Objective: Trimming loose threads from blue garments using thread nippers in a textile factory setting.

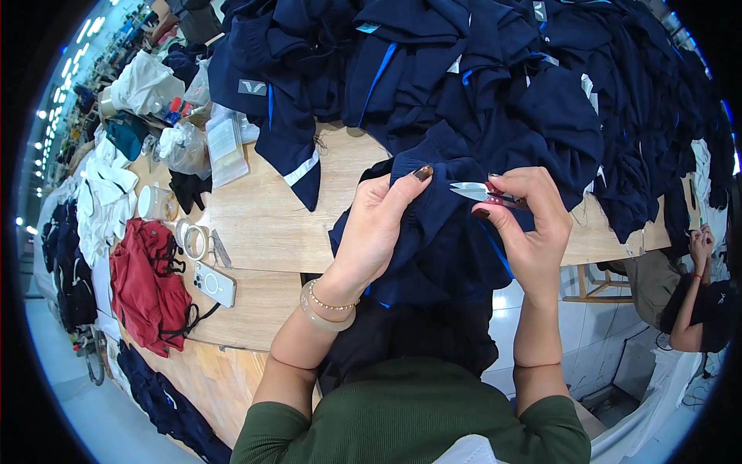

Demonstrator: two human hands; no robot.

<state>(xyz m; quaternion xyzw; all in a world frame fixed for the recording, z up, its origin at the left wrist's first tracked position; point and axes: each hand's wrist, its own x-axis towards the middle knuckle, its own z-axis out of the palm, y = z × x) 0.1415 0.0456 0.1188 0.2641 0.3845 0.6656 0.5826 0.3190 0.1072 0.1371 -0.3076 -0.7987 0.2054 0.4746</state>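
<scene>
A navy garment [440, 247] with bright blue trim hangs over the table's near edge in front of me. My left hand [375, 224] pinches its gathered, ribbed-looking edge, thumb on top. In my right hand [533, 224] are small thread snips [487, 193] with red handles, held between thumb and fingers. Their silver blades point left, slightly parted, just right of my left thumb and over the navy cloth. Whether a thread lies between the blades is too small to tell.
A big heap of navy garments [479, 69] covers the far side. On the left of the wooden table [255, 224] lie a phone [214, 284], tape rolls [196, 242], a red cloth bag [151, 286] and plastic-wrapped bundles [185, 147]. Another person [699, 301] sits at the right.
</scene>
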